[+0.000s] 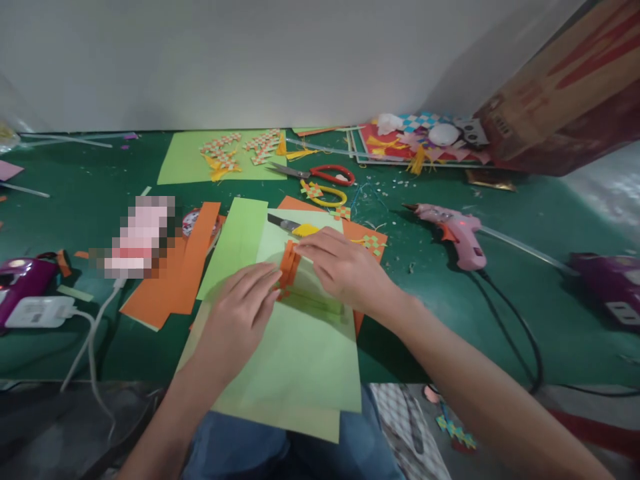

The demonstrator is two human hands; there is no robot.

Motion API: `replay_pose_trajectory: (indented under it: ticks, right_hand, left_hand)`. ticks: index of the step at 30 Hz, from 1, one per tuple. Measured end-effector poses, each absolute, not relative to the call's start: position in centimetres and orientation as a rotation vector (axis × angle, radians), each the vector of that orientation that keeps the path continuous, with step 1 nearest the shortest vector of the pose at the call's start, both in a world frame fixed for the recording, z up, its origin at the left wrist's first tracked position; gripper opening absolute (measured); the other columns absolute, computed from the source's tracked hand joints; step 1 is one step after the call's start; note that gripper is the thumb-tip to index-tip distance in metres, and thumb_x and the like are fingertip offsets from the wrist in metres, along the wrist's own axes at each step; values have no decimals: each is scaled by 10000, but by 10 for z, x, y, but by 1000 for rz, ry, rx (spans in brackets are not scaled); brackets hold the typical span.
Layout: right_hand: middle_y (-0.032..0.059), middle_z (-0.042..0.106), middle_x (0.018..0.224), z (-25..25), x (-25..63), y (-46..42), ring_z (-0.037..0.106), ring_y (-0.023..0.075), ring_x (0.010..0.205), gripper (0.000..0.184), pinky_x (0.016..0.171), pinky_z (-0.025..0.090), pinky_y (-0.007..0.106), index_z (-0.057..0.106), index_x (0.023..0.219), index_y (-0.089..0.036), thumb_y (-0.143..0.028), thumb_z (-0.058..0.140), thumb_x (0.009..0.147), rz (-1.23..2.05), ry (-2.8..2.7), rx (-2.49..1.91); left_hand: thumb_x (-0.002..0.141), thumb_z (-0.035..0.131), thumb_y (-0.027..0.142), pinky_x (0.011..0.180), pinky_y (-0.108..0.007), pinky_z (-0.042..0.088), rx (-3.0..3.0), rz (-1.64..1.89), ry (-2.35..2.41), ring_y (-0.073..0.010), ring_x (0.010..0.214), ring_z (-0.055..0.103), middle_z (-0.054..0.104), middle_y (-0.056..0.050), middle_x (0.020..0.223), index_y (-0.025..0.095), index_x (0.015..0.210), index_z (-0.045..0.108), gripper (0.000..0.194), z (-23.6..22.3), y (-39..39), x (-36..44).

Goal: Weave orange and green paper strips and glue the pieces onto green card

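Observation:
Over the pale green paper sheets (305, 373) in front of me, both hands work on orange paper strips (290, 265). My left hand (243, 297) pinches the lower left part of the strips. At their upper end, my right hand (345, 263) has its thumb and fingertips closed on the strips. Narrow green paper strips (315, 303) extend rightward from under the orange ones, and part of them lies in shadow. Just beyond my fingers rests a yellow craft knife (305, 230), its blade pointing left. A wide light green paper strip (240, 233) lies to the left.
Red-handled scissors (333, 175) and yellow-handled ones (327, 195) lie behind. Woven paper pieces (265, 147) rest on green paper. A pink glue gun (457, 233) with a trailing cable stands right. Orange paper (173, 280), a blurred pink object (140, 237) and white charger (40, 312) are left.

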State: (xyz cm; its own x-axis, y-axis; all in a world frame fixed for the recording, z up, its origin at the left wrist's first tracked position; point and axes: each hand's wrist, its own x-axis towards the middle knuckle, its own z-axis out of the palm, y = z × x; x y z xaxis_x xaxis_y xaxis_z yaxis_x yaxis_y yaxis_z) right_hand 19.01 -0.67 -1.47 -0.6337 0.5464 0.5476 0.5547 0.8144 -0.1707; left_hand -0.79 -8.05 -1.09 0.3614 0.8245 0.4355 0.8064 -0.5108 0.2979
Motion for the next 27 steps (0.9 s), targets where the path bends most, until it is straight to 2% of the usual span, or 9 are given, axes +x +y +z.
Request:
replay_pose_trajectory:
  ticks: [4, 7, 11, 13, 16, 21, 23, 27]
  right_hand:
    - [115, 711, 939, -11, 191, -6, 625, 206, 892, 357, 762, 549, 347, 704, 943, -115, -66, 354, 893, 19, -2389, -800]
    - [94, 713, 965, -13, 190, -9, 639, 190, 920, 326, 752, 546, 321, 696, 972, -145, -67, 395, 872, 168, -2369, -798]
    - [88, 708, 934, -13, 192, -31, 644, 179, 889, 250, 757, 542, 326, 682, 1016, -147, -123, 468, 889, 286, -2408, -821]
    - [104, 704, 952, -13, 196, -48, 638, 207, 893, 210, 769, 542, 368, 678, 1035, -142, -209, 567, 870, 223, -2475, -857]
    - [126, 695, 969, -14, 204, -70, 624, 247, 909, 264, 768, 540, 396, 679, 1033, -117, -245, 670, 803, 66, -2495, -922]
    - [100, 701, 883, -19, 215, -84, 619, 216, 829, 145, 690, 509, 352, 699, 935, -132, -195, 587, 870, -131, -2475, -950]
    - [92, 702, 864, -19, 217, -84, 616, 209, 821, 149, 675, 491, 343, 705, 896, -138, -146, 558, 877, -210, -2460, -941]
    - [91, 703, 889, -13, 214, -80, 605, 206, 870, 183, 704, 483, 334, 709, 883, -157, -118, 531, 883, -340, -2406, -924]
  left_hand:
    - [930, 476, 136, 925, -410, 548, 2661, 807, 1493, -219, 1092, 632, 701, -102, 1116, 141, 1061, 664, 229, -6, -83, -14]
    - [910, 481, 101, 901, -402, 562, 2812, 682, 1395, -226, 1098, 636, 697, -103, 1139, 154, 1053, 679, 251, -8, -83, -17]
    - [897, 491, 81, 880, -378, 564, 2942, 596, 1310, -213, 1029, 664, 720, -106, 1052, 134, 1031, 685, 241, -10, -80, -17]
    - [906, 489, 99, 866, -382, 565, 2975, 573, 1298, -215, 1010, 664, 720, -104, 1034, 136, 1020, 684, 229, -10, -78, -17]
    - [916, 493, 117, 856, -359, 562, 2999, 587, 1264, -203, 973, 658, 717, -83, 989, 144, 967, 684, 200, -9, -74, -16]
    - [923, 457, 100, 787, -351, 560, 2998, 499, 1234, -200, 917, 622, 669, -85, 883, 128, 893, 682, 229, -2, -73, -14]
    - [929, 423, 99, 741, -342, 557, 2962, 451, 1271, -190, 871, 615, 644, -85, 864, 131, 899, 681, 262, 1, -75, -13]
    - [921, 423, 126, 777, -348, 547, 2915, 478, 1285, -196, 893, 614, 631, -82, 884, 134, 938, 670, 247, 2, -79, -12]
